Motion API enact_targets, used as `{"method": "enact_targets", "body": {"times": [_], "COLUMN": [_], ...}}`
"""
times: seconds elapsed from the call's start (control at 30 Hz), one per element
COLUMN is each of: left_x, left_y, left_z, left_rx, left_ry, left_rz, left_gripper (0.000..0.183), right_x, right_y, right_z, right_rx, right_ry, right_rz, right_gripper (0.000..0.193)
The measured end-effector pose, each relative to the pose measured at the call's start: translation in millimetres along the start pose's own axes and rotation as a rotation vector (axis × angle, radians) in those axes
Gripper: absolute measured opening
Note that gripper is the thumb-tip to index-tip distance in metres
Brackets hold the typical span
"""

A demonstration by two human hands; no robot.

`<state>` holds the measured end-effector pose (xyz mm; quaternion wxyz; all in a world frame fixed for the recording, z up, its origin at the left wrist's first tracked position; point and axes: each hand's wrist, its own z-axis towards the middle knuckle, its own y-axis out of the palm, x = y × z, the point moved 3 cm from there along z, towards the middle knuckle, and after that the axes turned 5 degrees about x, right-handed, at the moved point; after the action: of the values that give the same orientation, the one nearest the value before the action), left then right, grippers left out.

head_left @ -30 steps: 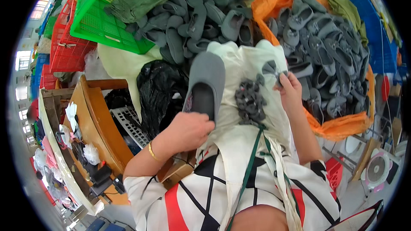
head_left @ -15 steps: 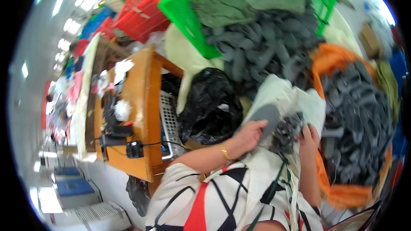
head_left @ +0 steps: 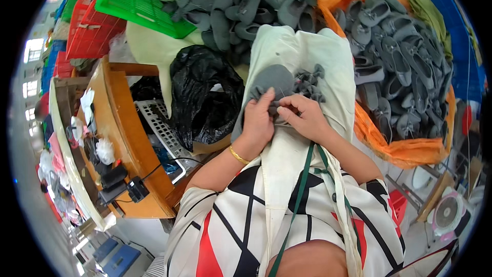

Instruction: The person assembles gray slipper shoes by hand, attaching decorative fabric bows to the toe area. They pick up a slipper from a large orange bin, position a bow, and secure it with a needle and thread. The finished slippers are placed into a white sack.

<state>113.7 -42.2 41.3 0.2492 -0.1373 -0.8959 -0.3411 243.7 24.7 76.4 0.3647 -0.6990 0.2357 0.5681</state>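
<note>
A grey fabric shoe [head_left: 275, 78] rests over my lap, its flat sole side turned up. My left hand [head_left: 258, 122] is closed round it, thumb pressed on top. My right hand [head_left: 306, 118] meets the left one at the shoe, thumb and forefinger pinched together. Whatever lies between those fingertips is too small to make out. Just beyond the right hand, a small heap of grey fabric bows [head_left: 309, 83] lies on the off-white apron [head_left: 328, 61] covering my legs.
An orange sack [head_left: 382, 149] full of grey shoes stands at the right. More grey shoes [head_left: 251, 5] are piled ahead, beside a green crate [head_left: 138, 7]. Left of my legs are a black plastic bag [head_left: 205, 92], a white plastic basket [head_left: 159, 123] and a wooden table [head_left: 128, 143].
My right hand has left the heap of bows and come over to the shoe in my left hand, fingers pinched. The whole view has shifted, bringing my lap nearer the middle.
</note>
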Motion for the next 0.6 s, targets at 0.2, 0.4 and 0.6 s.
{"method": "enact_targets", "body": {"times": [0.2,0.4,0.6], "left_x": [7,2,3], "left_y": [11,-4,-2], "left_z": [-3,-1,0], "left_rx": [0.09,0.086,0.054], "left_ry": [-0.009,-0.033,-0.063], "left_rz": [-0.007,-0.034,-0.072], "left_gripper": [0.018,0.022,0.016], "right_x": [13,3,-3], "right_y": [-18,-14,-9], "right_z": [-2,8,17], "right_rx": [0.079,-0.015,0.028], "right_ry": [0.24,0.338,0.167], "right_rz": [0.406,0.268,0.052], "right_gripper": [0.011,0.012,0.013]}}
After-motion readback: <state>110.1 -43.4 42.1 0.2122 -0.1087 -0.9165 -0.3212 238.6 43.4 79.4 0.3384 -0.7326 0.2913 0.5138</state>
